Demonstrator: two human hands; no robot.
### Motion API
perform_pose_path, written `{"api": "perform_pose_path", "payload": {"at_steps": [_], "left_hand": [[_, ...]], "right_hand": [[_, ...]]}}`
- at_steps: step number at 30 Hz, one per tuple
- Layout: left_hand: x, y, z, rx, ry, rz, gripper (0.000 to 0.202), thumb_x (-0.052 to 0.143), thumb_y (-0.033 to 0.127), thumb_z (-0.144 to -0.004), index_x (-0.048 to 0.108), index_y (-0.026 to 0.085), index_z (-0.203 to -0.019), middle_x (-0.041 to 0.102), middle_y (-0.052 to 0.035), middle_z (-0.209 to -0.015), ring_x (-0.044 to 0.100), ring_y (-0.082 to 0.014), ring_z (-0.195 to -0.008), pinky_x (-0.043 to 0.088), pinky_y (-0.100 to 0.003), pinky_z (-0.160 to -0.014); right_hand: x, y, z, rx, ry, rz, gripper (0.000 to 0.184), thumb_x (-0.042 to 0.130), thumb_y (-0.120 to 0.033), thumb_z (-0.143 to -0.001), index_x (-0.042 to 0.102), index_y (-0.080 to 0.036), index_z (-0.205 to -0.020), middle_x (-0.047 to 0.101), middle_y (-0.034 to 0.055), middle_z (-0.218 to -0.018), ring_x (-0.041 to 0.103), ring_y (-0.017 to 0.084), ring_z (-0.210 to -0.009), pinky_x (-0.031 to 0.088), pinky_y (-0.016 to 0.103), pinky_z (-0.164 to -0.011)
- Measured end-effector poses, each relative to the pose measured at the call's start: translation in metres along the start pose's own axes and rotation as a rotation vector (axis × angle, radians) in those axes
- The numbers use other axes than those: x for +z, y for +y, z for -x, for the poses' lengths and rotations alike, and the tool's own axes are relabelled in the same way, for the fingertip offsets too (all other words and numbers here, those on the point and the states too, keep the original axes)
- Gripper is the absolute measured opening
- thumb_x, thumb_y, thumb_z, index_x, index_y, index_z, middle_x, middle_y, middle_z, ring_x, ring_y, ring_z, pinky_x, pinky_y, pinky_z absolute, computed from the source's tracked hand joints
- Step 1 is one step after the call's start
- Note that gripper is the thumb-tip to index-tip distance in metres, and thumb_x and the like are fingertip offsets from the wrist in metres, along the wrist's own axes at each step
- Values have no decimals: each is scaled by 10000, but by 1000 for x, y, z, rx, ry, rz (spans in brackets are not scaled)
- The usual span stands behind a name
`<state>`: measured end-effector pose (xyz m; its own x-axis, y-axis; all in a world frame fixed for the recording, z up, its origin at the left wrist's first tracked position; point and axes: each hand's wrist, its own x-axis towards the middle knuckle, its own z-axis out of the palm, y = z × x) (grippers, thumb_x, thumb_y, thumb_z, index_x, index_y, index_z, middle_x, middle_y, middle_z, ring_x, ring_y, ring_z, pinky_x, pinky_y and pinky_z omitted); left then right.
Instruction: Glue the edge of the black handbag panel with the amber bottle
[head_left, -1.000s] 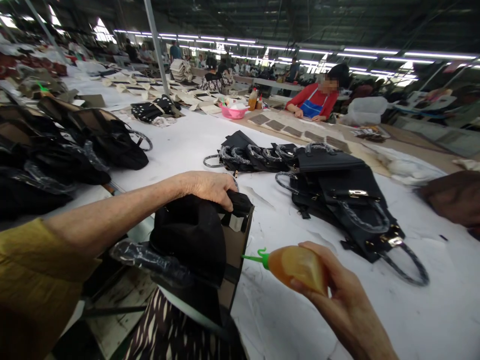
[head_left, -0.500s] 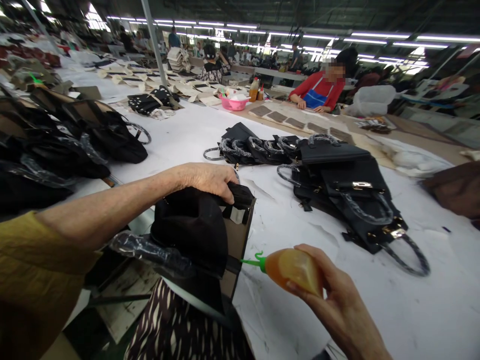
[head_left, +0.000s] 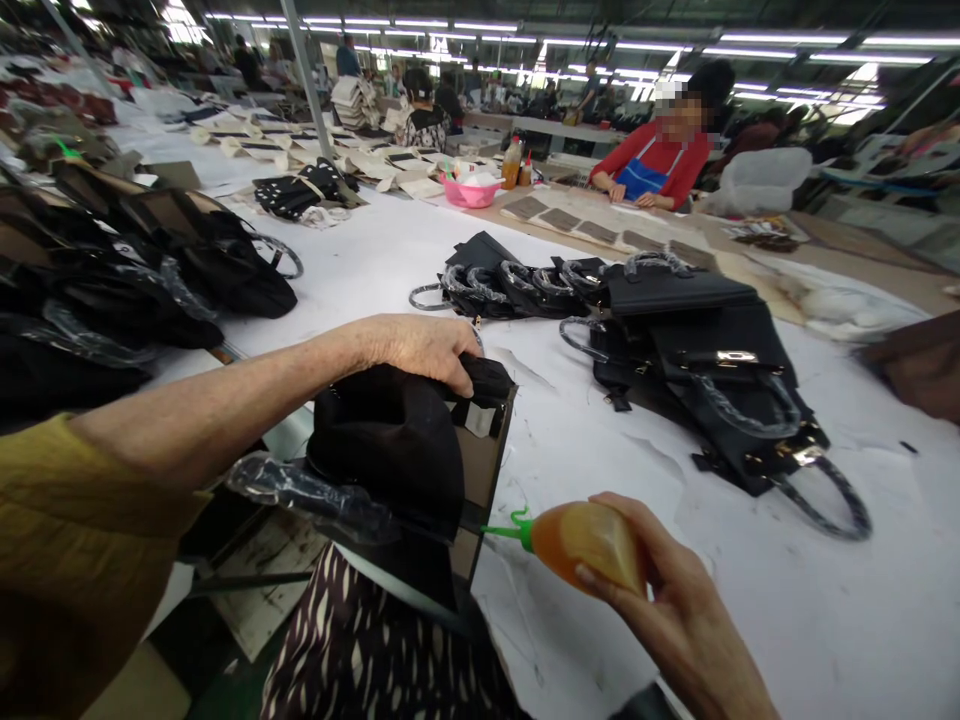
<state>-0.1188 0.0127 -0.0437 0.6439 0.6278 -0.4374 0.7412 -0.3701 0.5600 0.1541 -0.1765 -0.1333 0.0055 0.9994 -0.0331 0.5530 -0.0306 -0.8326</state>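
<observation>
My left hand (head_left: 424, 348) grips the top edge of a black handbag (head_left: 397, 460) that stands at the near table edge, its plastic-wrapped handle (head_left: 300, 495) hanging toward me. My right hand (head_left: 675, 610) is closed around an orange squeeze bottle (head_left: 589, 545). The bottle's green nozzle (head_left: 504, 530) touches the bag's brown side panel near its lower corner.
Several finished black handbags (head_left: 675, 340) lie on the white table (head_left: 825, 600) ahead and to the right. More black bags (head_left: 112, 290) are heaped at the left. A person in red with a blue apron (head_left: 652, 165) works at the far table, near a pink bowl (head_left: 470, 192).
The view has tilted slightly. My right hand brought the bottle a little lower and its nozzle tip closer against the bag's side. My left hand kept its grip.
</observation>
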Motion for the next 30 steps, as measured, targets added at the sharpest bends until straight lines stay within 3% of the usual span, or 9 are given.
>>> {"api": "perform_pose_path", "payload": {"at_steps": [5, 9, 14, 23, 30], "left_hand": [[0, 2, 0, -6, 1, -2, 243, 618, 269, -703, 704, 117, -871, 683, -9, -726, 563, -138, -626, 404, -194, -543], [0, 1, -1, 11, -4, 2, 239, 617, 281, -706, 701, 118, -859, 675, -5, -716, 561, -140, -631, 398, -197, -546], [2, 0, 0, 6, 5, 10, 229, 617, 284, -708, 703, 116, -837, 665, -3, -704, 552, -138, -629, 379, -197, -535], [4, 3, 3, 23, -10, 52, 207, 603, 249, -734, 702, 109, -851, 657, -8, -710, 538, -133, -633, 373, -198, -539], [-2, 15, 29, 12, -1, 90, 232, 603, 316, -739, 683, 126, -846, 587, 12, -678, 515, -126, -637, 371, -201, -567]], "right_hand": [[1, 9, 3, 56, -25, 9, 470, 705, -544, -759, 603, -276, -1131, 626, 10, -1112, 558, 279, -1009, 423, 340, -833], [2, 6, 4, 132, -68, -29, 553, 727, -549, -667, 612, -244, -1114, 622, 61, -1133, 533, 344, -1054, 401, 429, -907], [6, 7, 8, 158, -69, -7, 570, 720, -568, -639, 629, -248, -1102, 632, 65, -1111, 544, 359, -1039, 424, 466, -892], [-3, 22, 17, 112, -242, 55, 510, 699, -521, -780, 589, -256, -1202, 626, 44, -1113, 574, 307, -985, 472, 353, -816], [-3, 11, 15, 212, -223, -354, 383, 659, -519, -818, 572, -229, -1053, 584, 10, -813, 521, 220, -729, 406, 252, -570]]}}
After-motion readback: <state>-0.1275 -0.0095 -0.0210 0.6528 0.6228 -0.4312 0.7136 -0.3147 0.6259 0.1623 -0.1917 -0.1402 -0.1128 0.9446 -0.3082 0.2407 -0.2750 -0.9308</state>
